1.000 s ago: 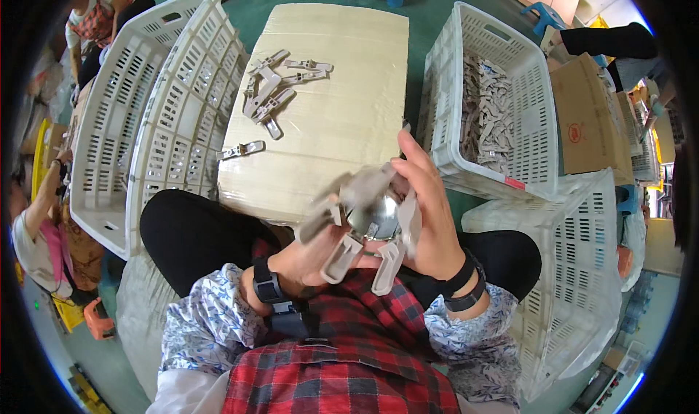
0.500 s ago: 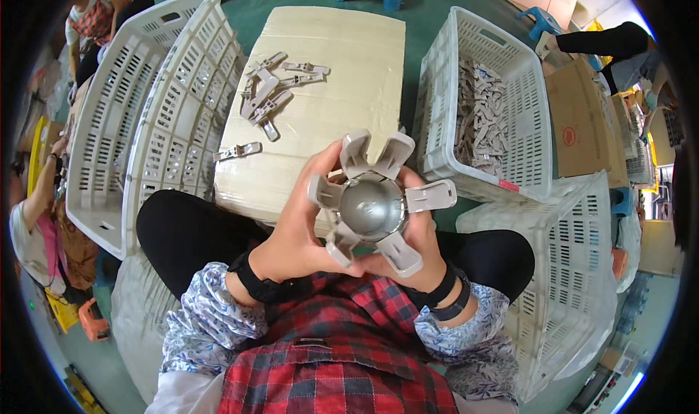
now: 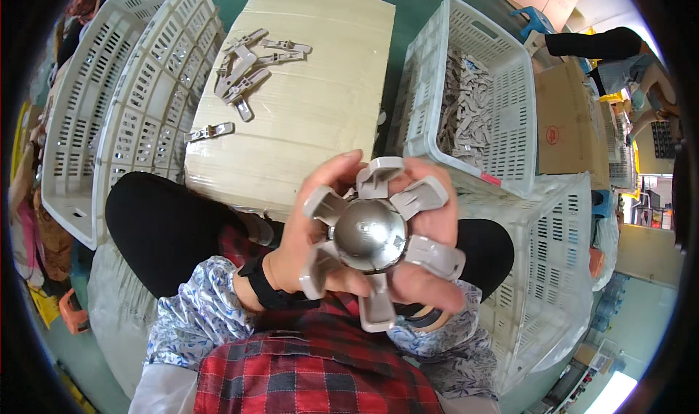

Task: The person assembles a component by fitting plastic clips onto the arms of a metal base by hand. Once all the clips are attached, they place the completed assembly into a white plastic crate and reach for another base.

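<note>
Between my hands is a shiny silver metal dome (image 3: 369,235) with several beige plastic clips (image 3: 429,257) fanned out around its rim. My left hand (image 3: 287,228) wraps its left side, with the thumb across the lower left clips. On the right, my right hand (image 3: 438,225) curls round the clips, its thumb lying below the lower right one. The underside of the piece is hidden. Beyond it stands a cream-coloured carton (image 3: 313,115) bearing a small pile of beige clips (image 3: 244,79). A single clip (image 3: 210,132) lies at the carton's left edge.
A white plastic crate (image 3: 520,115) at the right holds many loose beige clips (image 3: 466,108). White crates (image 3: 156,86) stand tilted at the left, and another crate (image 3: 557,268) is beside my right knee. A brown carton (image 3: 571,123) and a person's leg (image 3: 593,44) are farther right.
The dome with its clips has turned and moved slightly down in the view. My right thumb now shows in front, below the clips. The surroundings have shifted left and up.
</note>
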Action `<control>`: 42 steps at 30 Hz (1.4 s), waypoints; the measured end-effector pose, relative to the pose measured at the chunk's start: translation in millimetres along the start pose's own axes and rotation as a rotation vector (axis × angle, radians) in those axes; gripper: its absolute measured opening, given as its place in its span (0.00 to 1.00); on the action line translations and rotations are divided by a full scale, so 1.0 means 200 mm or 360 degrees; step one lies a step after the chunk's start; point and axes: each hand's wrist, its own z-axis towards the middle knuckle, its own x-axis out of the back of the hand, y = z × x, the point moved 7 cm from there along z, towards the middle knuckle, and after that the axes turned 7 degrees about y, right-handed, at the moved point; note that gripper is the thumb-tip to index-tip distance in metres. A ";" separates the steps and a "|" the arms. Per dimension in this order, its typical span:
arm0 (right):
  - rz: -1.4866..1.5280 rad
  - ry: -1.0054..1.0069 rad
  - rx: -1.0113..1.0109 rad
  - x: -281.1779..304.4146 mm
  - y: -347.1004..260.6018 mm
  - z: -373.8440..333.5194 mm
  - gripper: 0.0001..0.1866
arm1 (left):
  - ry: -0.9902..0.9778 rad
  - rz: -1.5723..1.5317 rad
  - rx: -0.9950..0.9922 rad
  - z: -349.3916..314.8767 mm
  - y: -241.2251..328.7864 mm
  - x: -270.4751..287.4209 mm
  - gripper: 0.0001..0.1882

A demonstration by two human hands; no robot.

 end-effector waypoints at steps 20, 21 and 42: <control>0.0121 0.0135 0.0629 -0.03 -0.03 0.04 0.55 | 0.0386 -0.0286 0.0139 -0.02 -0.02 -0.02 0.57; 0.0136 0.0133 0.0558 -0.03 -0.02 0.04 0.57 | 0.0384 -0.0288 0.0110 -0.01 -0.02 -0.02 0.57; 0.0631 0.0037 0.0041 -0.04 0.18 0.09 0.38 | 0.0005 0.0039 0.0132 0.05 -0.07 0.05 0.63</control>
